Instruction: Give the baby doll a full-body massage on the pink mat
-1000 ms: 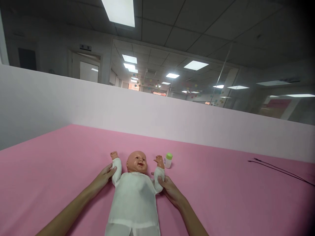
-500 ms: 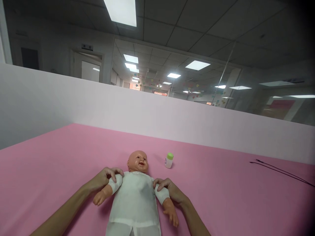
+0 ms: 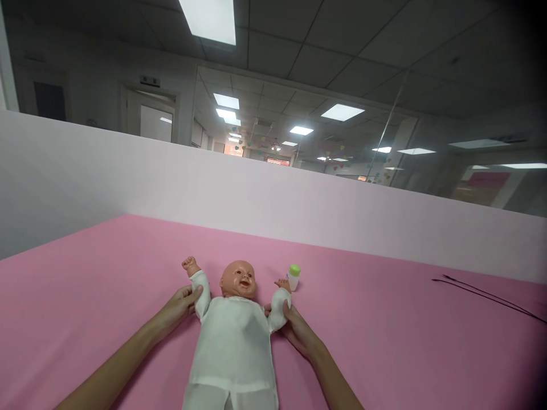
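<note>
A baby doll (image 3: 235,341) in white clothes lies face up, its head toward the far wall and both its arms raised beside the head. My left hand (image 3: 183,303) is closed on the doll's arm at the left, thumb on the white sleeve. My right hand (image 3: 294,324) grips the doll's other arm at the right, its fingers partly hidden behind the sleeve. Just behind the doll's hand at the right stands a small white bottle (image 3: 293,277) with a green cap.
The doll and bottle are on a pink surface (image 3: 106,273). A white low wall (image 3: 256,193) runs along its far side, with glass above. Thin black cords (image 3: 491,297) lie at the far right.
The doll's arms have swung from pointing down and outward to pointing up beside its head. My hands have shifted their hold along the sleeves.
</note>
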Demonstrator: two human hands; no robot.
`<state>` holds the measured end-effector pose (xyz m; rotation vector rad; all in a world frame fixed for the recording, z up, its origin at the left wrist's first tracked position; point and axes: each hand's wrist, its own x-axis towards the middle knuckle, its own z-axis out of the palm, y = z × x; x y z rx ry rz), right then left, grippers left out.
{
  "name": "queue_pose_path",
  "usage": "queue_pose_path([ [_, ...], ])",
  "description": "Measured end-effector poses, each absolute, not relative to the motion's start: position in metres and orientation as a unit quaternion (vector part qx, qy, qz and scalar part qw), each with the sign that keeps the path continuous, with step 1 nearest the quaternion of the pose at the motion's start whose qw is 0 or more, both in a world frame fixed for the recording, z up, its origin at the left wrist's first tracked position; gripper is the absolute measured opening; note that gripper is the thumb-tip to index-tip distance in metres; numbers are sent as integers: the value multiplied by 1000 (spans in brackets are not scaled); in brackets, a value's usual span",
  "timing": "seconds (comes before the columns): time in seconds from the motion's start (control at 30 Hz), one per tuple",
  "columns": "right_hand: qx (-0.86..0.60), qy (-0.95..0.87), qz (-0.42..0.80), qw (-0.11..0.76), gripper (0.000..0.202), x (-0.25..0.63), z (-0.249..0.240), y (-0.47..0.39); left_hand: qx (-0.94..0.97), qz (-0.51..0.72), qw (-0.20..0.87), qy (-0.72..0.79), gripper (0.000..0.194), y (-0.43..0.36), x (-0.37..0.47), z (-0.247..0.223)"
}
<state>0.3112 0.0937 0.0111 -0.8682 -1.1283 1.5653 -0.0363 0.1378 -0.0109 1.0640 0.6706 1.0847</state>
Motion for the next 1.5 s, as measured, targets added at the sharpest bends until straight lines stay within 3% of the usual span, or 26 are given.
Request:
queue_pose_path([
  [0.1, -363, -465, 642, 490, 63, 312, 8, 96, 454, 496, 668, 319, 45, 139, -33, -14],
  [0.3, -382, -492, 621, 475, 48, 313, 11, 92, 454, 486, 684, 300, 34, 134, -36, -2],
  [0.53, -388, -538, 602, 445, 41, 316, 15, 90, 473, 477, 676, 304, 54, 132, -44, -4],
  [0.67, -386, -559, 603, 418, 27, 316, 15, 102, 621, 437, 629, 168, 75, 140, -55, -9],
  [0.83, -412, -584, 573, 400, 29, 317, 10, 108, 716, 361, 549, 234, 33, 139, -56, 1],
  [0.97, -434, -541, 553, 461, 39, 318, 5, 101, 630, 434, 574, 293, 46, 132, -50, 3],
  [1.33, -422, -466, 581, 517, 77, 303, 5, 105, 549, 494, 569, 361, 48, 140, -34, -16],
  [1.5, -395, -451, 586, 545, 62, 312, 2, 103, 558, 482, 597, 316, 36, 139, -47, -7],
])
